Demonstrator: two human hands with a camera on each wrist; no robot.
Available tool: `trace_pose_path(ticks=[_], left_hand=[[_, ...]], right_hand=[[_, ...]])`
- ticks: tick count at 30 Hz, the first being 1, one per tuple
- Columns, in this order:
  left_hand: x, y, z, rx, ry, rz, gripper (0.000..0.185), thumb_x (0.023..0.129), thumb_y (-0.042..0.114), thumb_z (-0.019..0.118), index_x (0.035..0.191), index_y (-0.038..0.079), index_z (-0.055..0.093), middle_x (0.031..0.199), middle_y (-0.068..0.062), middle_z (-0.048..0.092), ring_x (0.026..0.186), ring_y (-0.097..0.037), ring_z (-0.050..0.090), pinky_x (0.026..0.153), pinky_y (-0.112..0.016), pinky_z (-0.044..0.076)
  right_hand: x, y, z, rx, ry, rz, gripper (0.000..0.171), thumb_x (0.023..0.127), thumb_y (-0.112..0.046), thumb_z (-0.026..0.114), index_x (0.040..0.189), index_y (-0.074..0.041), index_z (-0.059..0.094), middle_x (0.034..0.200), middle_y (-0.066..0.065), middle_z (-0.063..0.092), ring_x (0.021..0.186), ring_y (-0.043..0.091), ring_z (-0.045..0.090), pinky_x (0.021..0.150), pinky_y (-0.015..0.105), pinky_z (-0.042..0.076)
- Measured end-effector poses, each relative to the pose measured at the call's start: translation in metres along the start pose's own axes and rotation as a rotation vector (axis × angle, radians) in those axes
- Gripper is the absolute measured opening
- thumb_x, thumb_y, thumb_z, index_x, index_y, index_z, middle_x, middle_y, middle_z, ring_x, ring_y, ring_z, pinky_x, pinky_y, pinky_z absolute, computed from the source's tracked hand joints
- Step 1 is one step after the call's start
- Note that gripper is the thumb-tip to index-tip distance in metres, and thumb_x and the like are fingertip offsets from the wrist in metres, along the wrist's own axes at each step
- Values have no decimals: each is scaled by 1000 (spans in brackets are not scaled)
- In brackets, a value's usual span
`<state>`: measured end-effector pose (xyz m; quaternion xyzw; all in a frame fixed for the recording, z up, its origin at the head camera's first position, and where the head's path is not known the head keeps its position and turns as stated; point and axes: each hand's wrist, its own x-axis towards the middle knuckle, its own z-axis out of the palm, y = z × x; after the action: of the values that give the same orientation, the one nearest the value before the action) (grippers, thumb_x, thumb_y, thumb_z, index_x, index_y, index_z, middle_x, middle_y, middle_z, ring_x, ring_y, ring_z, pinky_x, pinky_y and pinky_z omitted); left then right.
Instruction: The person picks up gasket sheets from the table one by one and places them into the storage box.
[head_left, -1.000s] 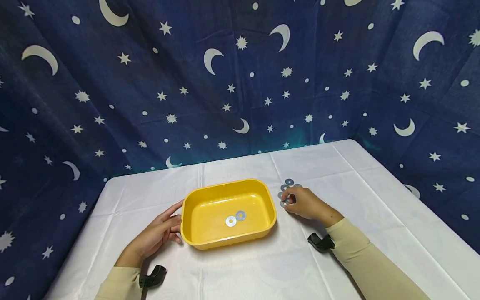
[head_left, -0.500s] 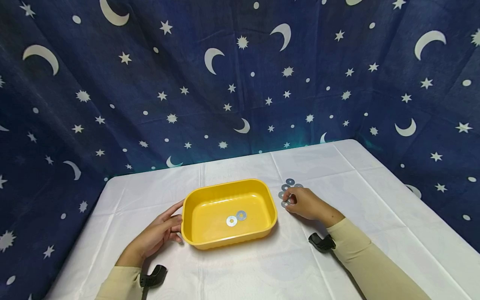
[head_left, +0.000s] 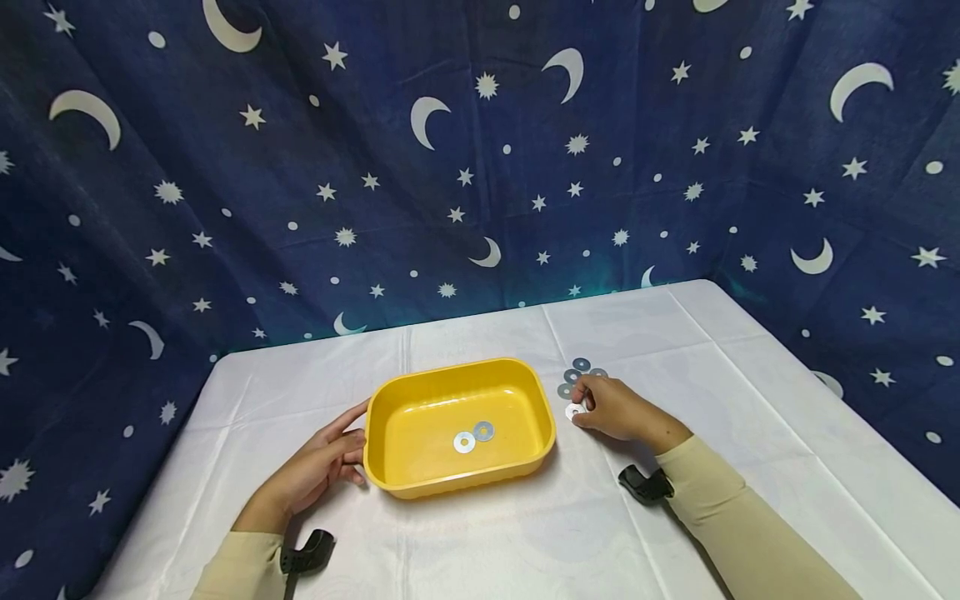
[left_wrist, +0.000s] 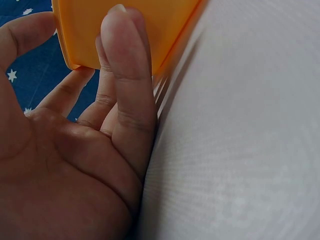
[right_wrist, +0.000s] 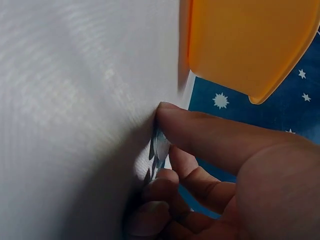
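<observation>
Yellow plastic marks the tray [head_left: 390, 408] at the middle of the white surface [head_left: 750, 400] in the head view, with 2 washers [head_left: 473, 437] lying flat on its floor. The left hand [head_left: 315, 471] rests against the tray's left end, fingers nearly straight and touching the wall, gripping nothing. The right hand [head_left: 611, 406] sits just right of the tray, fingers curled, pinching a washer [head_left: 573, 411] at the near edge of a small cluster of loose washers [head_left: 577, 371] on the cloth. From the left wrist, the fingers [left_wrist: 125, 65] lie flat along the tray's orange-yellow wall [left_wrist: 165, 20], thumb apart at the rim, so this hand steadies rather than clasps. From the right wrist, the thumb [right_wrist: 210, 135] and a curled finger [right_wrist: 160, 182] close on the thin metal disc [right_wrist: 160, 145], which stands tilted on edge against the cloth, the tray's corner [right_wrist: 250, 45] near above it. Judging from this, tipping the disc up on its edge is a sound way to lift so flat a piece; the pinch should sit firmly on both faces before it leaves the cloth, taking 1 disc only, while the left hand keeps the tray from sliding.
</observation>
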<state>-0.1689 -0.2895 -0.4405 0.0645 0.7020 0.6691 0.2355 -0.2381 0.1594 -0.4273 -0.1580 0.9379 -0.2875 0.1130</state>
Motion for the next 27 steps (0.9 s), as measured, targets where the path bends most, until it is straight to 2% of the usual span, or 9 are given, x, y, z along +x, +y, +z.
trace_pose_path(ticks=[11, 20, 27], left_hand=[[-1, 1, 0, 5, -2, 3, 71, 105, 26, 49, 162, 13, 7, 123, -2, 66, 88, -10, 70, 73, -28, 61], [-1, 1, 0, 3, -2, 0, 71, 105, 26, 48, 162, 13, 7, 121, -1, 67, 88, -10, 69, 72, -28, 61], [-1, 1, 0, 1, -4, 5, 71, 105, 24, 48, 162, 13, 7, 121, -2, 66, 87, -9, 69, 72, -27, 61]], right_hand=[[0, -2, 1, 9, 7, -8, 24, 85, -5, 75, 100, -8, 57, 79, 5, 51, 72, 17, 47, 63, 27, 41], [0, -3, 1, 21, 11, -36, 22, 86, 4, 65, 101, -10, 57, 80, 4, 53, 74, 17, 49, 67, 28, 44], [-1, -4, 1, 31, 14, -43, 20, 87, 5, 59, 100, -11, 57, 81, 4, 54, 75, 17, 50, 70, 30, 44]])
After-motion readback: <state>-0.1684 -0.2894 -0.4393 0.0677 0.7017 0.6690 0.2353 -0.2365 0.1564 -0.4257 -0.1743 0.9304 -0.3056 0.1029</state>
